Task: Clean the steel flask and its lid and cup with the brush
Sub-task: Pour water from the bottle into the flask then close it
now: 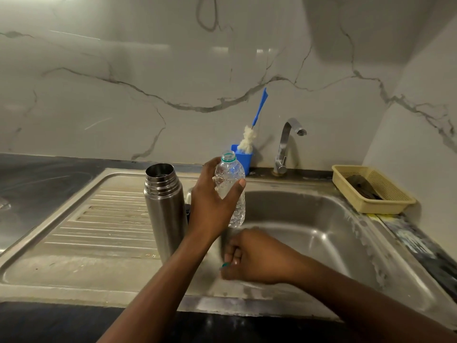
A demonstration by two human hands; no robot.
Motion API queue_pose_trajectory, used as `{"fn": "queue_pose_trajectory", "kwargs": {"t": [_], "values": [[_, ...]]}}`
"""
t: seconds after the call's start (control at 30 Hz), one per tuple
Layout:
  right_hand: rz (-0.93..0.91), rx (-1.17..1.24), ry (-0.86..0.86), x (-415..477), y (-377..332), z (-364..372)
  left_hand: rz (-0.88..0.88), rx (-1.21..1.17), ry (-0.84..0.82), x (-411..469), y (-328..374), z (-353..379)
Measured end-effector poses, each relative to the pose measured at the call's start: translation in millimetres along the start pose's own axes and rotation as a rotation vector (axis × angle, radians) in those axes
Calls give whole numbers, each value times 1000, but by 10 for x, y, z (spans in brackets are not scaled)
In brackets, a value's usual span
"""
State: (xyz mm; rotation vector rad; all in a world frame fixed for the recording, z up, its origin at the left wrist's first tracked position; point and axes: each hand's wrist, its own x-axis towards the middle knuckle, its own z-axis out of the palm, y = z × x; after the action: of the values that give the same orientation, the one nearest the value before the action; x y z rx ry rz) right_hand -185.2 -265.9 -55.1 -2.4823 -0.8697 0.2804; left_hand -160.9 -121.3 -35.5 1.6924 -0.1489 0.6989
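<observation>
Looking at early prep, I'd say no scrubbing yet. Steel flask [164, 209] stands upright and uncapped on the drainboard [99, 219], just left of the sink [321, 219] basin. Left hand [210, 206] grips an open plastic bottle [231, 191] upright beside the flask. Right hand [257, 258] pinches a small green cap [225, 264], likely the bottle's, low at the basin front. Brush [248, 139] sits untouched in the blue holder [243, 160] at the back wall. Dark part [188, 211] behind the flask may be the lid, can't tell. Cup not visible. Left: brush flask, lid and cup.
</observation>
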Motion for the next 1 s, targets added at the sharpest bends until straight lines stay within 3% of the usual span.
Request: {"fn": "queue_pose_trajectory", "kwargs": {"t": [0.17,0.33,0.53,0.63,1.0], "values": [[90,315,42,-151,64,-600,-13,-2,-5,-46,-7,-19],[-84,478,385,-137,-16,-1324,-22,-11,-18,-90,18,1],[-240,319,593,160,-139,-1465,-9,-26,-66,-153,70,79],[-217,247,578,219,-152,-1466,-18,0,-96,-156,63,82],[-183,-114,281,194,-242,-1621,-2,66,-94,-152,64,70]]}}
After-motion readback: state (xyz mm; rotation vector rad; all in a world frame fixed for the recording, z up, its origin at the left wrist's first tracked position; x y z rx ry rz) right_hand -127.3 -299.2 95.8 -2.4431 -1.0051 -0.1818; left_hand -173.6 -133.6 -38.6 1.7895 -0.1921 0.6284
